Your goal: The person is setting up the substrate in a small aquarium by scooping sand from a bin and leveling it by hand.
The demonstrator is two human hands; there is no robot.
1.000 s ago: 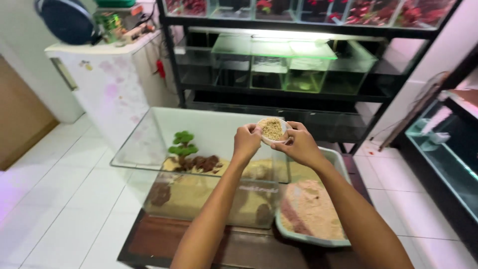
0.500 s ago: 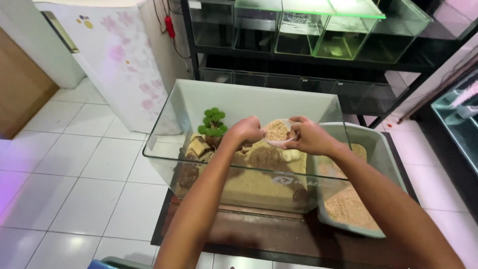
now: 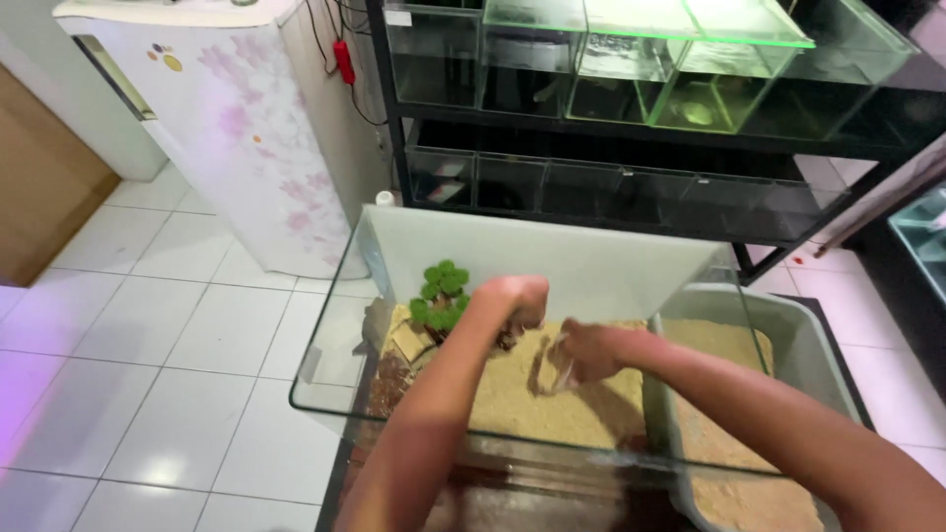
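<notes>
Both my hands reach down into a glass tank (image 3: 335, 394) with a bed of tan sand (image 3: 512, 394). My right hand (image 3: 596, 352) grips a small clear cup (image 3: 558, 372), tipped low over the sand near the middle. My left hand (image 3: 515, 296) is curled shut just behind it, close to some dark rocks and a small green tree-like plant (image 3: 439, 293) at the tank's back left. I cannot tell whether the left hand touches the rocks.
A grey tub (image 3: 803, 340) holding more sand sits against the tank's right side. Behind stands a black rack (image 3: 394, 148) of glass tanks. A white fridge with a pink flower pattern (image 3: 256, 128) is at the left, on white floor tiles (image 3: 158, 345).
Both hands held the sand-filled cup above the tank; now they have dropped inside it. The left hand has let go and the right hand has tipped the cup at the sand.
</notes>
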